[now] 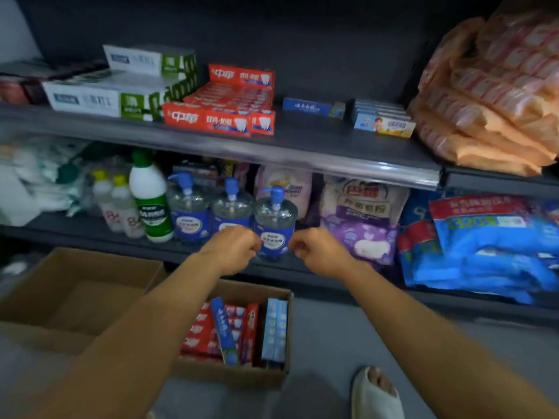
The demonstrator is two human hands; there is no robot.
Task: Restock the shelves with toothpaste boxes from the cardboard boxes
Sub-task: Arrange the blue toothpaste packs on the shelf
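Two hands hang before the lower shelf edge, left hand [234,247] and right hand [314,249], each grip curled shut and holding nothing, a pump bottle [274,222] between them. Red toothpaste boxes [208,119] reading 中华 sit at the upper shelf [302,146] lip; bare shelf lies beside them. More toothpaste stands in the cardboard box [236,373] on the floor.

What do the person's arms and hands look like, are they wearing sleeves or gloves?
No gloves and no sleeves in view. Both forearms are bare up to the bottom edge of the picture. The left hand and right hand are bare too, with no watch, ring or bracelet visible. Lower down, one foot wears a pale open-toed slipper.
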